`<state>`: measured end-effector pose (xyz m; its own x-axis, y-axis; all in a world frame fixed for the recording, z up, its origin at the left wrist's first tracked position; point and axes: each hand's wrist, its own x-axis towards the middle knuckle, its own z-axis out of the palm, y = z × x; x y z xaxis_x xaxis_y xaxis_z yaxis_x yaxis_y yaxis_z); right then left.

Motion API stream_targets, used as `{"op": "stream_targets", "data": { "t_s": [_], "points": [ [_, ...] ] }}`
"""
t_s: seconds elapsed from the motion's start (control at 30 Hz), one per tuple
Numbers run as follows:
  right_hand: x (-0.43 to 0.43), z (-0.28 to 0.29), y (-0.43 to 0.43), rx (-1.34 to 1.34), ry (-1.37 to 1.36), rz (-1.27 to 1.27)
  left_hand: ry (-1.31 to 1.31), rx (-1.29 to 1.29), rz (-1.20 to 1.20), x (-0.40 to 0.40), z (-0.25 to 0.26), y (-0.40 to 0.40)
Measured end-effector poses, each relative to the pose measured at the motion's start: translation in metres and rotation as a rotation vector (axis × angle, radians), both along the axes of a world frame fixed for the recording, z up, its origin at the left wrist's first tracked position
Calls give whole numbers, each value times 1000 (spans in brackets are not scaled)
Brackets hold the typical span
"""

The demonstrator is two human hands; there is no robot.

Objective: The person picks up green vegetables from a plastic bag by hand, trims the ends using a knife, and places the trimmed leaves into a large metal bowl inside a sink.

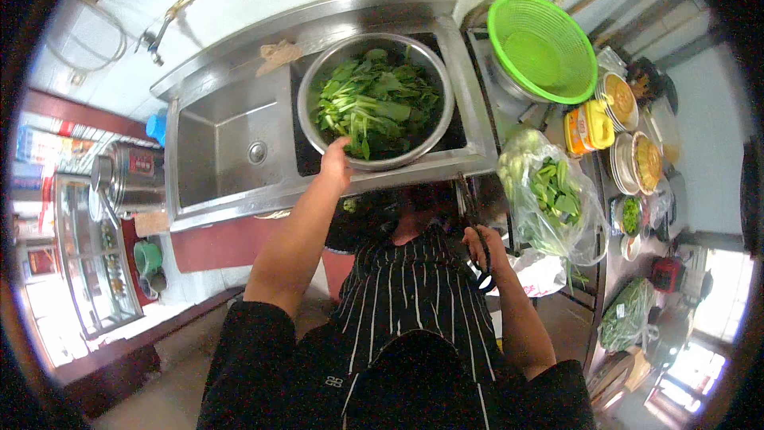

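Note:
A large round metal basin [441, 131] full of leafy green vegetables [382, 101] sits over the right bowl of a stainless steel double sink. My left hand [337, 161] is at the basin's near rim, thumb up beside the green stalks; its fingers are partly hidden. Low to the right, beside my striped apron [412, 298], my right hand [483, 245] is closed around a dark, thin item with a loop, which I cannot identify. Right of that hand, a clear plastic bag [537, 215] of green vegetables rests at the counter's edge.
The left sink bowl [233, 149] shows a drain, and a tan cloth [277, 57] lies behind it. A tap [155, 51] is on the wall. A green plastic colander [543, 48], a yellow jug [588, 128] and stacked plates [624, 161] stand to the right.

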<state>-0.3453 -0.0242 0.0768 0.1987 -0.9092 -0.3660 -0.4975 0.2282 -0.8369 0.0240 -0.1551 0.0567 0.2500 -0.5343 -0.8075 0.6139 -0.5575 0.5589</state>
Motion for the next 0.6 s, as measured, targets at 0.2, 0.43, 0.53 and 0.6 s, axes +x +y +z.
{"op": "stream_targets", "data": {
  "t_s": [0.2, 0.43, 0.53, 0.6],
  "points": [
    [-54, 38, 10, -111, 27, -365, 107, -252, -321, 1, -80, 95],
    [-189, 39, -30, -405, 467, -642, 188, 135, -117, -13, -75, 160],
    [-207, 22, -60, -467, 527, -526, 167, 141, -69, -11, -73, 171],
    [-212, 6, -83, -447, 482, -471, 148, 142, -74, -16, -65, 170]
  ]
}}
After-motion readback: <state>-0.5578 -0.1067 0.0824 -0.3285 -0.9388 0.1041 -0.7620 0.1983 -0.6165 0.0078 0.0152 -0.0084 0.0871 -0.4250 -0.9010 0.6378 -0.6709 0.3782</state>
